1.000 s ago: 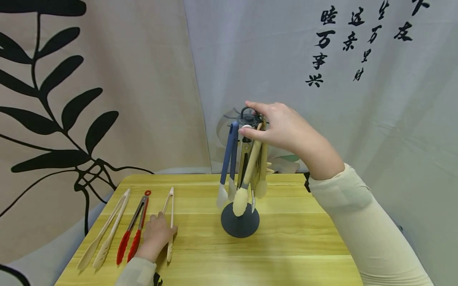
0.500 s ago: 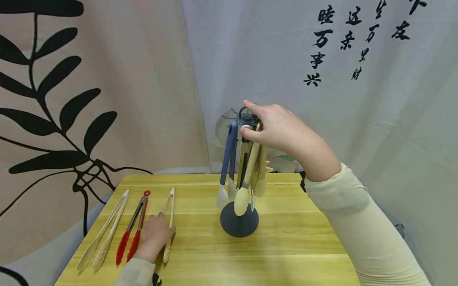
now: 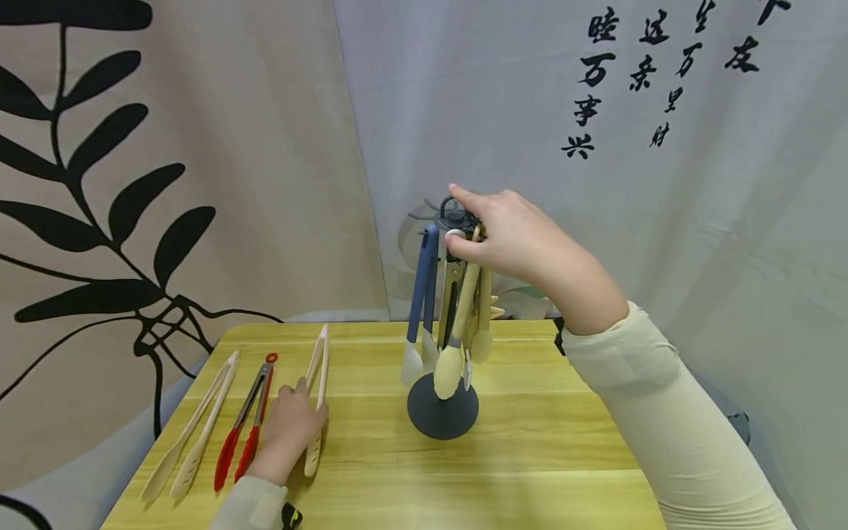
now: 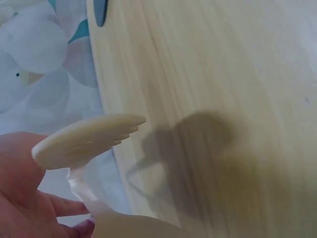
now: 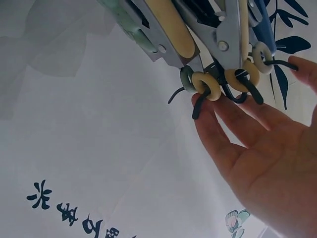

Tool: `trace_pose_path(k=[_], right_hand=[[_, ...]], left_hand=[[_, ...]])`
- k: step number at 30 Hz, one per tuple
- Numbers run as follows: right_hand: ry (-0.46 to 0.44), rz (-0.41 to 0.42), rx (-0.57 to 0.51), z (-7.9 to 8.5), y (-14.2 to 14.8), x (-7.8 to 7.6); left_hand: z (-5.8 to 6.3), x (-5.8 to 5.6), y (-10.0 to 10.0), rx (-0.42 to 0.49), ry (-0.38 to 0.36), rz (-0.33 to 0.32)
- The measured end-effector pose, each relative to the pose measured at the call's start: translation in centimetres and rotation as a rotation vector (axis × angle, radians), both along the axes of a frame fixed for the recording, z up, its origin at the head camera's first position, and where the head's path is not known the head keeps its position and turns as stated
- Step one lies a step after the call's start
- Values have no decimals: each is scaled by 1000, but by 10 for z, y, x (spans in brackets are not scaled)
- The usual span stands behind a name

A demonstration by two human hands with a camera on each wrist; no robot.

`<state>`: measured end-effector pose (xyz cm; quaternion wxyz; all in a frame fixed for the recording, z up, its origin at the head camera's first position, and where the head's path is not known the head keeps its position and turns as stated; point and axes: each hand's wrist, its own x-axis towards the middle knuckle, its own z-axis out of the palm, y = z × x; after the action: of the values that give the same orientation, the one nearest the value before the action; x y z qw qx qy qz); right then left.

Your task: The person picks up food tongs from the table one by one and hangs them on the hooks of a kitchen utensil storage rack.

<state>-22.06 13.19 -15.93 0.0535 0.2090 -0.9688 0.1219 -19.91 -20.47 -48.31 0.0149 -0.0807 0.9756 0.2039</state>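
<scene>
My left hand (image 3: 291, 425) grips a pair of cream tongs (image 3: 323, 375) at the left of the table, its hinge end pointing away. In the left wrist view one notched head of the tongs (image 4: 81, 141) shows above the wood, with a shadow beside it. My right hand (image 3: 520, 234) holds the top of a dark utensil rack (image 3: 442, 414), thumb toward the front and fingers across the top. Blue-handled tongs (image 3: 421, 283) and pale yellow tongs (image 3: 464, 309) hang from it. In the right wrist view, fingertips touch among the hooks (image 5: 198, 105) and yellow hanging rings (image 5: 206, 85).
Long cream tongs (image 3: 205, 434) and red-tipped tongs (image 3: 248, 442) lie side by side at the table's left. The wooden table (image 3: 530, 456) ends at a printed curtain (image 3: 265, 184) behind the rack.
My left hand has shifted slightly, and the cream tongs in it have moved away from me, their hinge end now farther up the table. The right hand stays at the rack's top.
</scene>
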Motion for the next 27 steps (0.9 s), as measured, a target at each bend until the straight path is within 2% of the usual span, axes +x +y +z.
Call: trace_pose_path(k=[10,15,27], right_hand=[[4,10,-4,-1,2,-2],[3,8,-13,-3,2,-4],[37,13,-51,-10,4,-8]], left_hand=[[9,-3,8,49,93,34],[12,-4,11,45,131,42],[25,-5,22,72,235,23]])
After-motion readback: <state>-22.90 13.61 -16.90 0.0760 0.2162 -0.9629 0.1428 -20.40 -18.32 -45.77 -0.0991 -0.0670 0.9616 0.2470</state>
